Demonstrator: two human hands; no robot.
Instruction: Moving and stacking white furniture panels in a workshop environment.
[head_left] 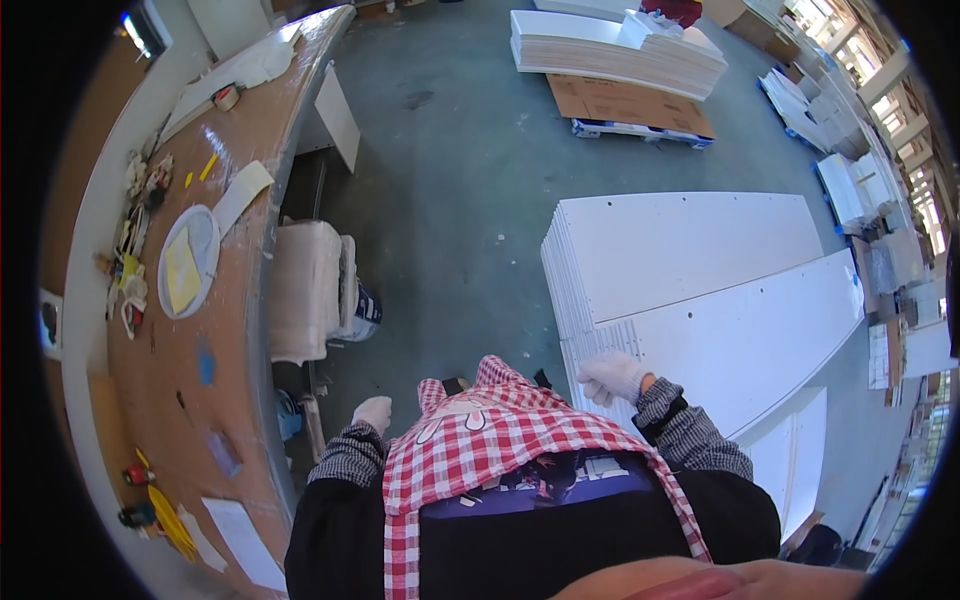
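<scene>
Nearer board stack: long, flat white boards with small dark holes (730, 335), layered; spreads ahead and rightward from the white-gloved right hand (612, 378).
Key relation: right hand at the stack's left end, over its layered edges; long axis runs off rightward and slightly ahead. Right hand clearly nearer than the left.
Right grip: fingers curled; cannot tell whether they close on an edge or only hover.
Left grip: white-gloved left hand (373, 412) low beside the bench, well apart from the boards; back mostly showing, finger closure unclear, no held thing visible.
Farther board stack: similar white holed boards (690, 240), beyond the nearer one from the right hand.
Between hands: red-and-white checked cloth apron (530, 425).
Left of left hand: long brown-topped workbench (235, 345); round white shallow lid (207, 240) on it, ahead of that hand.
</scene>
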